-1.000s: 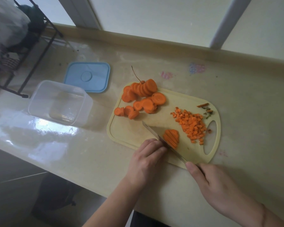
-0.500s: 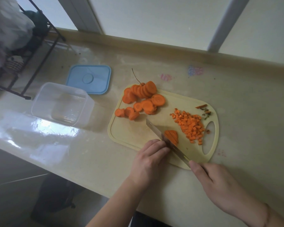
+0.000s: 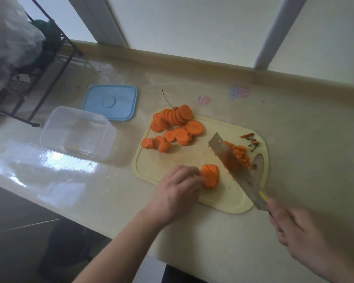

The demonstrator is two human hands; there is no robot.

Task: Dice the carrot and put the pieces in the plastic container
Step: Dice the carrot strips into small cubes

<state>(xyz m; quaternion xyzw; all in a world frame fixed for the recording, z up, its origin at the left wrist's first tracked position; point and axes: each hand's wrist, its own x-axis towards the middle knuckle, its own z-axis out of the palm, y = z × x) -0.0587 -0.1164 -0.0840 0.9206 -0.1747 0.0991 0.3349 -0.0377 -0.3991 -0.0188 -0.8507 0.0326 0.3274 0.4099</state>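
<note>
A pale yellow cutting board (image 3: 184, 160) lies on the counter. Several round carrot slices (image 3: 176, 127) are heaped at its far left. A small stack of cut carrot strips (image 3: 211, 175) sits near the board's front edge, and my left hand (image 3: 178, 190) holds it with curled fingertips. My right hand (image 3: 300, 235) grips the handle of a knife (image 3: 233, 162), whose blade is tilted against a pile of diced carrot (image 3: 240, 155) on the right. The clear plastic container (image 3: 76, 132) stands empty to the left of the board.
A blue lid (image 3: 110, 102) lies behind the container. A black wire rack (image 3: 39, 64) with a plastic bag stands at the far left. Carrot trimmings (image 3: 251, 139) lie by the board's handle hole. The counter's front edge runs close below my hands.
The knife has moved right, away from the strips under my left hand, and its blade now leans against the diced pile. My left hand stays on the strips.
</note>
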